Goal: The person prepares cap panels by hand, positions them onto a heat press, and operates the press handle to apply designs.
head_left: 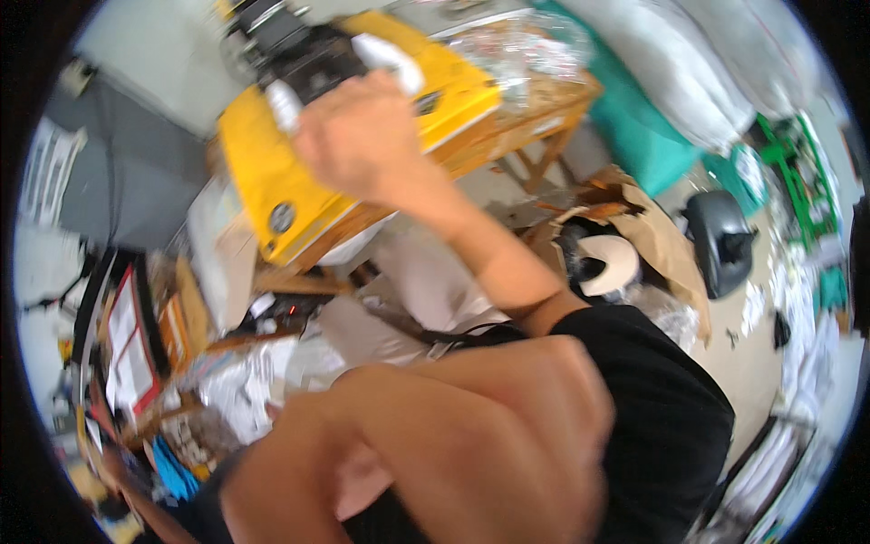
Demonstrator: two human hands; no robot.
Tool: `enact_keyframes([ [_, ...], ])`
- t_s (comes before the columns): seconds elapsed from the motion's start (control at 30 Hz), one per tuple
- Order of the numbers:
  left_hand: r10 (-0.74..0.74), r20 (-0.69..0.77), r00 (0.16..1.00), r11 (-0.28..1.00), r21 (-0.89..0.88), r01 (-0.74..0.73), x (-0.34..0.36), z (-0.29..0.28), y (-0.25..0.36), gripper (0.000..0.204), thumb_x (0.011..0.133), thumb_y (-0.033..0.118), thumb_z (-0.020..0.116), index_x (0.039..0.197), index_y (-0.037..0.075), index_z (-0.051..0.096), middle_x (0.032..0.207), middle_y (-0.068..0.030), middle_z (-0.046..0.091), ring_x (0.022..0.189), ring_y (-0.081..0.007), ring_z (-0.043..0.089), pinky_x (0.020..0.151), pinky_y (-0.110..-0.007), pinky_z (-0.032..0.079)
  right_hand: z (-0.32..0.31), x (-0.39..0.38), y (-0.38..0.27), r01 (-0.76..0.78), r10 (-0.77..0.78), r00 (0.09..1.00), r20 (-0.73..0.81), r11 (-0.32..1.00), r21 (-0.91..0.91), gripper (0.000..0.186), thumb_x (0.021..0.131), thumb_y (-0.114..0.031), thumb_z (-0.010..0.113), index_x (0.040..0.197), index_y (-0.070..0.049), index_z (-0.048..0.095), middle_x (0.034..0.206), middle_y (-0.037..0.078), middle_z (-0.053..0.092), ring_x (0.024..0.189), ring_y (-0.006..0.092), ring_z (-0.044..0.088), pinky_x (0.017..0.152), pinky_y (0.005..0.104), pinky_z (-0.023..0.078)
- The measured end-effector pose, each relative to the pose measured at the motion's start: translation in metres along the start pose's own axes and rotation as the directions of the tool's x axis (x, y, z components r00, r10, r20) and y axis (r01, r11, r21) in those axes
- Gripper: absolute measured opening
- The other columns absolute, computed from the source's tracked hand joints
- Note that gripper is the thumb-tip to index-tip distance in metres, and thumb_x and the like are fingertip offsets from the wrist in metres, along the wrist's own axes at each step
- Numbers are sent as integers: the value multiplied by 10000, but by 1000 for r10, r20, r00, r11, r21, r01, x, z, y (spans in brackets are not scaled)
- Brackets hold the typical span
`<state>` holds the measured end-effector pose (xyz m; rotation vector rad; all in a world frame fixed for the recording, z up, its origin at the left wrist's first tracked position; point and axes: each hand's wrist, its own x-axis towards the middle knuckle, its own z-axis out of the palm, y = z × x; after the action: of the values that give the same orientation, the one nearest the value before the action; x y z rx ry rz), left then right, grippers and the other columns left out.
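My right hand (358,136) reaches forward, its arm coming from a black sleeve. It is closed in a fist against the black part of a machine (317,59) on a yellow table (335,154). White pieces (394,63) show on both sides of that part. The back of the hand covers what the fingers grip. Very close to the camera, my left hand (471,426) looms large and blurred over the lower middle. Its fingers cannot be made out, and nothing held shows. My light-coloured trousers (417,281) lie beyond it.
A dark grey cabinet (136,172) stands left of the table. On the right are a torn cardboard box (662,245), a black moulded part (716,240) and large white sacks (671,72). Clear plastic bags (521,50) lie behind. An arm (136,494) shows at lower left.
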<state>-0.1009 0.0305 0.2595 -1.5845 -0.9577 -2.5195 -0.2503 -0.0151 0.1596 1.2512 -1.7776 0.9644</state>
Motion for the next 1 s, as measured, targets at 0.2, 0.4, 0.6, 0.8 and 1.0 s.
enact_keyframes([
  [0.2,83,-164,983,996,-6,-86,-16,41,1,157,963,194,561,891,67,620,898,-79,616,697,-203,582,610,-356,432,-8,2,0,19,-19,999,-37,1000,3,238,895,-191,587,679,-107,644,650,48,633,630,258,588,647,402,398],
  [0.4,117,-216,969,991,-35,-127,-15,55,-10,157,974,202,549,918,72,618,919,-71,609,725,-195,576,635,-357,427,-8,3,2,24,-22,998,-51,999,33,274,905,-165,572,642,-91,598,627,50,599,607,257,555,623,398,368],
  [0.6,169,-223,960,982,-43,-183,-19,70,-24,159,986,210,538,945,77,615,939,-63,601,752,-188,570,659,-357,422,-4,6,-1,63,-62,996,-63,998,26,282,906,-160,572,634,-89,592,623,47,595,605,261,555,619,399,373],
  [0.8,193,-253,948,976,-48,-211,-19,71,-32,162,997,218,527,971,82,612,959,-54,594,780,-180,564,684,-357,418,-1,2,6,59,-59,996,-74,998,9,279,890,-167,588,622,-91,598,604,45,589,595,255,560,609,398,381],
  [1.0,227,-279,933,969,-35,-246,-19,75,-34,167,1008,226,516,998,87,609,980,-46,587,807,-173,558,708,-357,413,5,0,6,97,-95,986,-138,995,5,300,860,-185,616,574,-101,577,561,46,563,555,251,547,590,404,379],
])
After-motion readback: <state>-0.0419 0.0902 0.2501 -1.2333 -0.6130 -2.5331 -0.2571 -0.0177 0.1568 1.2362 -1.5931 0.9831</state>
